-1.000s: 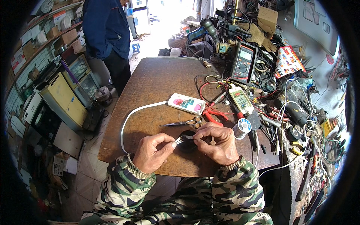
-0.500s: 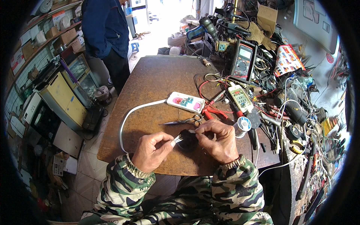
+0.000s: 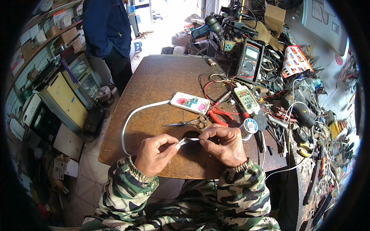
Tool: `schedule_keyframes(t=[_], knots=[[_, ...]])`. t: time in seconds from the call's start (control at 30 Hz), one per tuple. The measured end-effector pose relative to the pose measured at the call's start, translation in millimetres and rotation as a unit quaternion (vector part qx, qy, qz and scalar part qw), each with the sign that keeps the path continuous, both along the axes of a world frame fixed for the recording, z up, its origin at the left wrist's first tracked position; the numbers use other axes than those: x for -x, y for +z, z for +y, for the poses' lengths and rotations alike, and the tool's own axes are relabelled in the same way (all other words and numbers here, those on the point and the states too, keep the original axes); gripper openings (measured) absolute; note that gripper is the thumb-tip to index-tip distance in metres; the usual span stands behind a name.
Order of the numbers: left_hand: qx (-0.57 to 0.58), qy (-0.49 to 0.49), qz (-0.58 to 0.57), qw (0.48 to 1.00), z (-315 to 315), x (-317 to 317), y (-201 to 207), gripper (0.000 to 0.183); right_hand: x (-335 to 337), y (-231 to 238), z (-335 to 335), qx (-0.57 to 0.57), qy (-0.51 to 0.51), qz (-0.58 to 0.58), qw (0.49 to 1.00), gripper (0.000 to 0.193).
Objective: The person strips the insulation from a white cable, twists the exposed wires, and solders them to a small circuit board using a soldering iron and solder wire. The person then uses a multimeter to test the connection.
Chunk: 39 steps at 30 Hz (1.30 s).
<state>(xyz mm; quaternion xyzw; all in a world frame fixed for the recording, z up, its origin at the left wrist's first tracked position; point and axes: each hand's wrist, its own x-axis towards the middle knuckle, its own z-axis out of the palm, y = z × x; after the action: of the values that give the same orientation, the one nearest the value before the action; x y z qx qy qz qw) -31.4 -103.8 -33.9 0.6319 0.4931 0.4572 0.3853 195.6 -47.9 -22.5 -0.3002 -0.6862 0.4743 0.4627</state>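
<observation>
My left hand (image 3: 156,154) pinches the end of a white cable, from which several thin wires (image 3: 184,141) with bare tips stick out to the right. My right hand (image 3: 224,144) pinches a slim white piece (image 3: 192,139) that meets the wire tips; whether it is a wire or insulation I cannot tell. A dark round object (image 3: 190,148) lies on the table under the fingertips. Beyond the hands is a pair of scissors (image 3: 188,123). Farther back sits an opened white socket housing (image 3: 176,101) with green and red parts, a white cable (image 3: 133,114) curving from its left end.
On the wooden table (image 3: 154,77), red-handled pliers (image 3: 218,117), a solder spool (image 3: 248,128) and a circuit board (image 3: 247,99) lie to the right. A multimeter (image 3: 250,57) stands behind, beside piled cables and tools. A person in dark blue (image 3: 108,34) stands at the far left.
My right hand has moved its fingertips slightly down, and the white piece in them now shows reaching to the wire tips. The left hand keeps its pinch.
</observation>
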Motion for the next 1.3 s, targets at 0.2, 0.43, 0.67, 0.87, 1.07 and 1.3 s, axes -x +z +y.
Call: schedule_keyframes(t=[0.2, 0.43, 0.67, 0.87, 1.07, 1.3], knots=[[0.021, 0.013, -0.009, 1.000, -2.7, -1.9, 4.6, 0.011, 0.8, 6.8, -2.6, 0.032, 0.002, -0.032, 0.999, 0.006], [0.032, 0.006, -0.012, 0.999, -2.5, -2.7, 6.1, 0.012, 2.6, -1.9, 0.4, 0.000, 0.004, -0.018, 1.000, 0.009], [0.036, 0.004, -0.008, 0.999, -2.6, -2.5, 5.9, 0.013, 3.6, -0.3, -0.6, 0.002, -0.008, -0.010, 1.000, 0.009], [0.031, 0.003, -0.007, 0.999, -2.3, -2.7, 5.4, 0.012, 2.9, -0.9, -0.5, 0.010, -0.010, -0.002, 1.000, 0.009], [0.034, 0.004, 0.000, 0.999, -2.3, -2.8, 5.7, 0.013, 2.8, -0.6, -0.5, 0.012, -0.012, 0.001, 1.000, 0.009], [0.026, 0.004, 0.003, 1.000, -2.1, -2.1, 4.9, 0.013, 3.6, 0.4, -1.2, -0.004, -0.013, 0.015, 1.000, 0.006]])
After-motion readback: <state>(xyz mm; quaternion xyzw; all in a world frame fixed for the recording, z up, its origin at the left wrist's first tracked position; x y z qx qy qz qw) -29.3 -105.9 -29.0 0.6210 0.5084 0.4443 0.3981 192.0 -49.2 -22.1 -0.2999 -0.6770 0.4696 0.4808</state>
